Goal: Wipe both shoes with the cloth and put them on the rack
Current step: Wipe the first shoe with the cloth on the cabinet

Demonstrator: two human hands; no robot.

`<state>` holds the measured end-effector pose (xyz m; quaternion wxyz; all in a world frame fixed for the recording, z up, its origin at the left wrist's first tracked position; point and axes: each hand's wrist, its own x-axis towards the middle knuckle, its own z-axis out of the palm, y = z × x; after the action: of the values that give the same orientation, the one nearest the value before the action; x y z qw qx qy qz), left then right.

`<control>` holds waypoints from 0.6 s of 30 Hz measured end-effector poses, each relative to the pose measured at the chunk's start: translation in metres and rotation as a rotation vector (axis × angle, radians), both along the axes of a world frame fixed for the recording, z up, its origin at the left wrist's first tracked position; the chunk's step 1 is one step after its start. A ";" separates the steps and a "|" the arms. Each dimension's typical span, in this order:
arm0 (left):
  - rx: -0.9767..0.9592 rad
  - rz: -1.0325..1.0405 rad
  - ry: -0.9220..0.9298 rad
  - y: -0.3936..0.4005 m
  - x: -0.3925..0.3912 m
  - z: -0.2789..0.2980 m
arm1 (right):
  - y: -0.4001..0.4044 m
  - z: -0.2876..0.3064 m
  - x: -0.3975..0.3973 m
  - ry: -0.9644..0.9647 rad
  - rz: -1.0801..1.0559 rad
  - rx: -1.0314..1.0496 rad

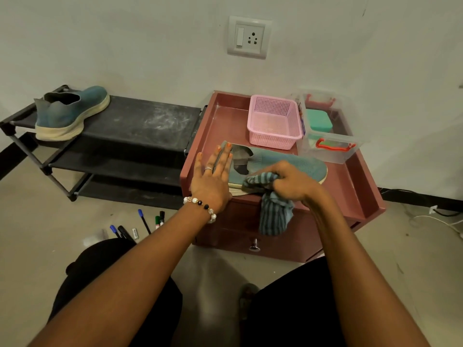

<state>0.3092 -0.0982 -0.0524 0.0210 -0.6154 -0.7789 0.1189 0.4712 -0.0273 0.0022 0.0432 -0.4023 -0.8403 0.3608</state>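
**One shoe on the rack, the other under the cloth**

In the head view, a teal shoe lay on its side along the front edge of a low maroon cabinet, toe to the right and heel to the left. The left hand was flat, its fingers straight and pressed against the heel end. The right hand was curled round a bunched striped cloth and held it against the side of the shoe near the sole; the loose end of the cloth hung down over the cabinet's front.

The second shoe stood upright on the top shelf of the black rack, at its left end. The rack stood just left of the cabinet.

Behind the shoe on the cabinet sat a pink basket and, beside it to the right, a clear box. Several pens lay on the floor in front of the rack.
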 end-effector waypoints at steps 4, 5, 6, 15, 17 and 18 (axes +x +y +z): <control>0.099 -0.048 0.038 -0.004 -0.001 0.001 | 0.000 -0.001 0.001 0.276 -0.646 0.397; 0.111 -0.074 0.046 -0.007 0.000 0.003 | -0.003 -0.002 0.001 0.391 -0.764 0.456; 0.113 -0.107 0.052 -0.010 0.002 0.004 | -0.007 -0.004 0.001 0.456 -0.814 0.506; -0.047 -0.131 -0.175 -0.016 0.008 0.006 | -0.035 -0.027 -0.026 -0.353 0.067 0.324; -0.031 -0.110 -0.211 -0.016 0.008 0.005 | -0.027 -0.019 -0.007 -0.377 0.041 0.305; -0.020 -0.101 -0.221 -0.016 0.009 0.004 | -0.025 -0.019 -0.003 -0.431 0.015 0.341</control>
<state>0.3183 -0.1142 -0.0489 -0.0651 -0.6633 -0.7433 0.0569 0.4677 -0.0521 -0.0164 -0.0721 -0.4506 -0.8816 0.1204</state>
